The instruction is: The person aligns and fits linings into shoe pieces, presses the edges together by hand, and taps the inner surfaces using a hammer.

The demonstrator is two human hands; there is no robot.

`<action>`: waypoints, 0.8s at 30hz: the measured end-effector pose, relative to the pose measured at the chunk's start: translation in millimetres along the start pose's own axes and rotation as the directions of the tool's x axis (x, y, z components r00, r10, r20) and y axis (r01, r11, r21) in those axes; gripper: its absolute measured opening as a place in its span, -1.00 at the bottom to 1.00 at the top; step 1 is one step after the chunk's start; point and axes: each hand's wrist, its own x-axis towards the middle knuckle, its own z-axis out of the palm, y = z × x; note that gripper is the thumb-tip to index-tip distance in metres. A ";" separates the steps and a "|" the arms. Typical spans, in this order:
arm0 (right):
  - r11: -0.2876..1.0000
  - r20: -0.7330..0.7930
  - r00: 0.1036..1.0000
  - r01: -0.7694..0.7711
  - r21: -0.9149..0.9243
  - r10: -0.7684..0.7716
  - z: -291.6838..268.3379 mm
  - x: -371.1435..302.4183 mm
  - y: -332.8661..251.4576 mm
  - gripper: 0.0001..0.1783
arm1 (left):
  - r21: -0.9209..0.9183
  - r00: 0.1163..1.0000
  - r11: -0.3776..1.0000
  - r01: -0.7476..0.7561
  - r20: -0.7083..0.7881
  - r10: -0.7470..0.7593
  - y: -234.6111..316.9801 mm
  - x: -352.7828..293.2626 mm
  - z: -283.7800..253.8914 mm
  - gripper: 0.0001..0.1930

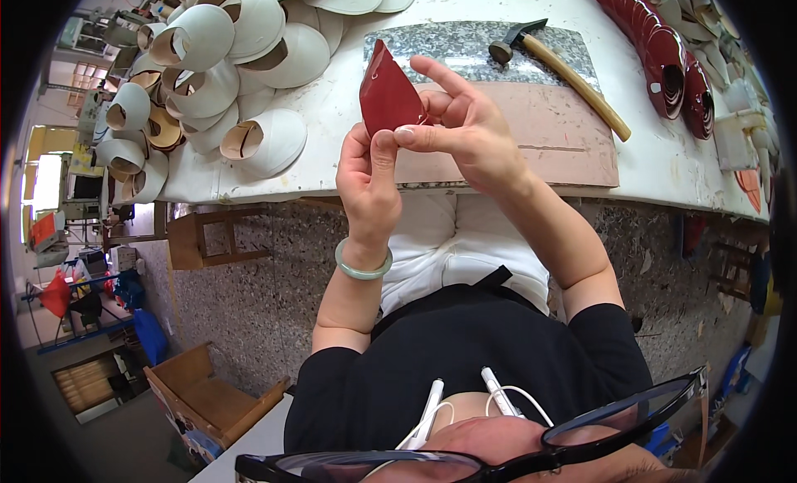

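Observation:
Between my two hands, over the near part of the table, is a glossy dark red leather-like piece (388, 93), upright with its pointed end away from me. My left hand (369, 176) is closed on its lower left edge, thumb on the near side. From the right, my right hand (477, 134) pinches the lower edge, its thumb tip close to the left thumb. The right index finger is stretched out and free of the piece. Part of the lower edge is hidden by the fingers.
Under my hands lies a pinkish board (564, 142) with a mottled grey slab (440, 47) behind it. A wooden-handled hammer (573, 80) rests across both. White curved pieces with round openings (266, 142) pile up at left. Nested glossy red pieces (664, 76) line the right.

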 end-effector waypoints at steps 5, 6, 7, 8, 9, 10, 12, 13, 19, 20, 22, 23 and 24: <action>0.986 0.008 0.996 -0.087 0.139 0.087 1.1 6.1 -14.5 -0.01 | 0.000 0.998 0.999 -0.042 0.049 0.042 9.4 6.1 -2.0 -0.71; 0.987 0.014 0.996 -0.084 0.134 0.083 3.3 8.2 -17.6 -0.01 | -0.017 0.998 0.999 -0.036 0.053 0.037 14.2 8.8 -0.2 -0.71; 0.981 0.025 0.996 -0.093 0.170 0.090 5.9 9.7 -21.3 -0.01 | -0.019 0.997 0.999 -0.044 0.054 0.045 17.2 11.2 -0.2 -0.71; 0.973 0.037 0.995 -0.102 0.207 0.096 8.1 11.1 -25.0 -0.01 | -0.096 0.998 0.995 -0.024 0.056 0.029 19.9 13.6 -0.7 -0.71; 0.975 0.037 0.995 -0.096 0.201 0.091 8.7 11.6 -28.6 -0.01 | -0.173 0.998 0.985 0.000 0.061 0.011 21.9 15.7 -0.6 -0.71; 0.974 0.041 0.995 -0.101 0.202 0.095 8.1 11.5 -32.3 -0.01 | -0.178 0.998 0.984 -0.005 0.065 0.017 23.7 17.3 0.0 -0.71; 0.975 0.043 0.994 -0.103 0.199 0.096 6.6 11.5 -41.3 -0.01 | -0.254 0.994 0.964 0.074 0.102 -0.050 28.1 20.1 1.8 -0.68; 0.992 0.054 0.997 -0.065 0.110 0.059 5.7 11.6 -46.7 -0.02 | -0.258 0.993 0.963 0.073 0.105 -0.047 32.1 23.0 2.4 -0.68; 0.980 0.077 0.997 0.025 -0.198 -0.010 -0.5 10.6 -51.7 -0.16 | -0.212 0.958 0.943 0.256 0.185 -0.219 32.4 25.1 8.6 -0.65; 0.979 0.074 0.996 -0.030 -0.200 0.045 -5.3 9.2 -51.6 -0.16 | -0.190 0.961 0.955 0.230 0.197 -0.192 25.7 23.0 5.3 -0.63; 0.975 0.069 0.992 -0.088 -0.205 0.104 -9.2 9.0 -50.0 -0.16 | -0.173 0.964 0.964 0.204 0.208 -0.167 21.9 22.3 3.5 -0.62; 0.979 0.064 0.993 -0.086 -0.187 0.099 -8.9 10.1 -48.9 -0.17 | -0.198 0.960 0.956 0.214 0.221 -0.170 22.0 24.3 2.4 -0.61; 0.983 0.060 0.994 -0.080 -0.166 0.091 -8.2 11.7 -48.7 -0.18 | -0.219 0.957 0.950 0.224 0.236 -0.171 22.8 27.0 2.5 -0.60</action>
